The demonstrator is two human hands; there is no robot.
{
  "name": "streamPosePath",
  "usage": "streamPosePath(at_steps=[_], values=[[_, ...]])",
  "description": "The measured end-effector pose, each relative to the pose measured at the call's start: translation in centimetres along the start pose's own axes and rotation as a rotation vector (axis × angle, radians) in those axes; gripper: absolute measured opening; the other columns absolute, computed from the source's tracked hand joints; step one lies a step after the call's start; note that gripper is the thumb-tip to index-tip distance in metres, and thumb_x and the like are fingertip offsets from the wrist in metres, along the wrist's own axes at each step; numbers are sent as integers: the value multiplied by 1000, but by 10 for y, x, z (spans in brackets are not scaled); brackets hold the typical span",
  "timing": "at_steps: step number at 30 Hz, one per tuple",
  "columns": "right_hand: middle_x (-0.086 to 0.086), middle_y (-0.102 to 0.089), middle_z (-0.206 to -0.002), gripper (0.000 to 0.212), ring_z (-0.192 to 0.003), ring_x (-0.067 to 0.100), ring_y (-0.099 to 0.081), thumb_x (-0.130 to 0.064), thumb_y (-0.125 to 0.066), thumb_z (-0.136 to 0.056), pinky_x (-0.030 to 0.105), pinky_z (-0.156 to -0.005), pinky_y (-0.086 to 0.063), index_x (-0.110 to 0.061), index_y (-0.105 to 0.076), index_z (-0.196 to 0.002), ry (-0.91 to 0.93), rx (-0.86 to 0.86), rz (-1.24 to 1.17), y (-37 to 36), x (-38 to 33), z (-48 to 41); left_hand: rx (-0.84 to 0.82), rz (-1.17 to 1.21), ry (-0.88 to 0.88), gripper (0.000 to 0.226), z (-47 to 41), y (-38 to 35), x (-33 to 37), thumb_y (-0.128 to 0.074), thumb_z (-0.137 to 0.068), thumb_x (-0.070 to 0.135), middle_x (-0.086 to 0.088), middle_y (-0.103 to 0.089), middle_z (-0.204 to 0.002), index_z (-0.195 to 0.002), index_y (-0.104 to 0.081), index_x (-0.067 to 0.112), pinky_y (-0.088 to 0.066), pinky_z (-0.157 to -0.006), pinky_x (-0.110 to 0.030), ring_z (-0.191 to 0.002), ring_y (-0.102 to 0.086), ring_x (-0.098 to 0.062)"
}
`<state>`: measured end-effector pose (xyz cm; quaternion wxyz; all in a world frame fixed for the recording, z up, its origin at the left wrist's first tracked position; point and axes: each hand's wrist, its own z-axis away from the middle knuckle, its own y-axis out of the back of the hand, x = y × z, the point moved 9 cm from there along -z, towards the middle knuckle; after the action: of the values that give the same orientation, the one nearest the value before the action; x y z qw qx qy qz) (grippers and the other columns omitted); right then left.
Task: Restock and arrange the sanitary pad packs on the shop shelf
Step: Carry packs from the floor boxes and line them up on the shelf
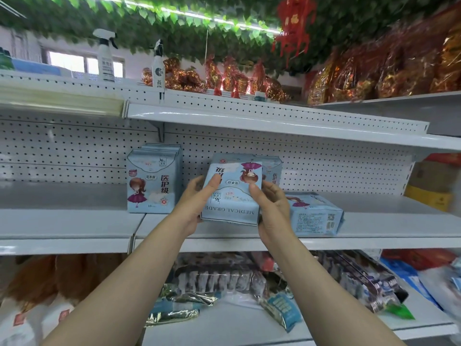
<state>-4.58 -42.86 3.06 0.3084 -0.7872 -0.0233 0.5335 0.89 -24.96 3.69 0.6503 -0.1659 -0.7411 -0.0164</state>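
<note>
A light blue sanitary pad pack (233, 196) with a cartoon girl printed upside down is held over the white middle shelf (74, 221). My left hand (197, 201) grips its left side, thumb on the front. My right hand (270, 208) grips its right side, thumb on the front too. A row of upright packs (153, 179) stands to the left. Another upright pack (273, 171) shows behind the held one. One pack (315, 216) lies flat on the shelf to the right.
The pegboard back wall (324, 168) closes the shelf behind. The upper shelf (249, 121) overhangs, carrying spray bottles (106, 58) and red-gold wrapped goods (224, 78). Bagged goods (249, 280) fill the lower shelf. A yellow box (429, 198) sits far right.
</note>
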Motion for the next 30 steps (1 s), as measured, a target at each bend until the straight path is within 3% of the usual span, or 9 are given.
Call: streamPosePath(at_steps=[6, 10, 13, 16, 18, 20, 22, 26, 30], values=[[0, -53, -144, 81, -125, 20, -61, -11, -80, -83, 50, -102, -53, -24, -37, -151, -31, -61, 48, -4, 5, 4, -9, -39, 65, 38, 1, 12, -6, -75, -83, 44, 1, -77, -104, -117, -67, 30, -61, -75, -39, -90, -72, -20], [-3, -52, -145, 98, -117, 18, -67, -13, -82, -82, 39, -85, -59, -37, -23, -156, -60, -106, 112, -8, 7, 2, -59, -62, 41, 33, 5, 19, 2, -76, -84, 36, 1, -78, -101, -115, -70, 28, -59, -72, -34, -85, -73, -18], [-4, -65, -131, 72, -111, 21, -70, -23, -81, -84, 43, -82, -59, -42, -39, -139, -111, -85, 173, 1, 8, -4, -145, -182, -15, 36, 9, 24, 17, -78, -81, 31, 1, -77, -105, -117, -72, 26, -53, -74, -28, -92, -72, -18], [6, -74, -118, 57, -100, 23, -72, -41, -82, -80, 49, -91, -58, -22, -60, -129, -242, -112, 301, 8, 18, -4, -210, -291, -39, 38, 10, 30, 26, -80, -80, 24, 0, -76, -109, -117, -73, 26, -54, -87, -29, -100, -72, -19], [9, -77, -107, 58, -90, 24, -72, -43, -84, -77, 48, -88, -60, -11, -65, -122, -278, -100, 288, 9, 23, -3, -160, -292, -55, 48, 6, 36, 32, -83, -78, 25, 1, -73, -117, -123, -69, 25, -53, -91, -30, -101, -71, -18], [8, -77, -96, 47, -86, 25, -71, -37, -83, -79, 44, -79, -62, -9, -68, -113, -299, -40, 180, 8, 27, 0, -11, -258, -71, 73, 0, 46, 34, -89, -69, 37, 5, -66, -125, -134, -59, 23, -52, -97, -35, -105, -67, -15], [11, -75, -97, 30, -89, 25, -69, -31, -81, -81, 45, -83, -60, -10, -71, -101, -346, 14, 7, 5, 35, 6, 86, -222, -18, 79, 0, 53, 28, -89, -70, 43, 7, -64, -121, -136, -51, 21, -54, -94, -43, -102, -65, -15], [14, -71, -98, 23, -94, 28, -66, -27, -76, -87, 57, -99, -52, -9, -69, -100, -373, 64, -263, -7, 46, 19, -13, -81, 218, 94, 6, 42, -5, -91, -53, 50, -10, -68, -117, -130, -54, 10, -61, -76, -47, -103, -67, -26], [13, -72, -104, 27, -99, 25, -65, -33, -76, -87, 53, -104, -49, -11, -69, -102, -380, 40, -149, -2, 58, 25, 31, 14, 166, 59, 4, 40, -5, -86, -72, 30, -11, -71, -100, -118, -58, 5, -60, -83, -47, -97, -67, -24]])
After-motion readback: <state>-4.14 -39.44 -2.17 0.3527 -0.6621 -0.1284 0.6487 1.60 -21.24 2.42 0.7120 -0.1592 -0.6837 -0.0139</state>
